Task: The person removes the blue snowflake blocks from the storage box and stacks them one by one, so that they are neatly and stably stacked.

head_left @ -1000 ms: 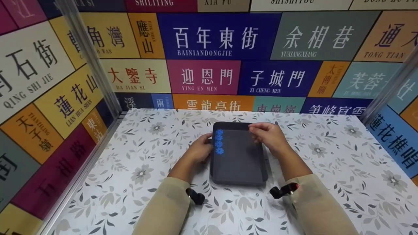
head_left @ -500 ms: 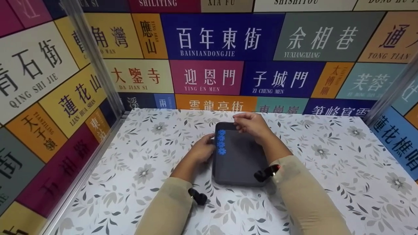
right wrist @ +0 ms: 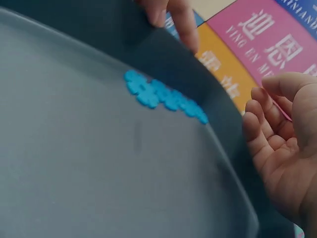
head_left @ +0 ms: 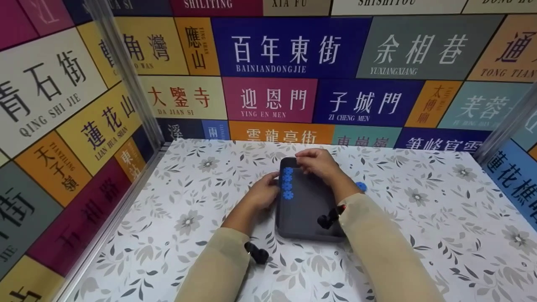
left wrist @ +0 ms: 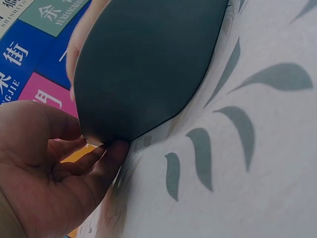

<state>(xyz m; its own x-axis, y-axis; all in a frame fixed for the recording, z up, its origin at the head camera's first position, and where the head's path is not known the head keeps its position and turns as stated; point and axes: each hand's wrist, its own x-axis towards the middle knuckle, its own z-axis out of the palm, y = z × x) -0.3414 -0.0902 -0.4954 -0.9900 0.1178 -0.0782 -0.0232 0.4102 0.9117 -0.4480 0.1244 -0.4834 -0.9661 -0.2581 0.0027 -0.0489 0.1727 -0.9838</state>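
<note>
Along the left wall of a dark grey tray [head_left: 303, 212], the left hand [head_left: 265, 192] is clamping the edge between thumb and fingers, most likely because so light-looking a container is needing something to steady it. Over the tray's far rim, the right hand [head_left: 319, 164] is hovering with bent fingers, its thumb lying near their tips; no piece is showing there, and I cannot tell whether something small is being pinched.

Inside the tray, close to its left wall, blue pieces [head_left: 288, 185] are forming a straight column, the wall perhaps serving as a guide for it. To the tray's right, a lone blue piece [head_left: 361, 186] is lying on the tabletop [head_left: 461, 235], just beside the right forearm [head_left: 346, 188].

The pieces are looking flat and plastic, with notched, petal-like outlines. The tray is showing matt surfaces, rounded corners and raised sides. Beneath it, the tabletop is displaying grey leaves and flowers on white; beyond it, smooth printed panels [head_left: 293, 46] are standing upright. Beige sleeves [head_left: 212, 264] are wrinkling softly nearer than the tray.
</note>
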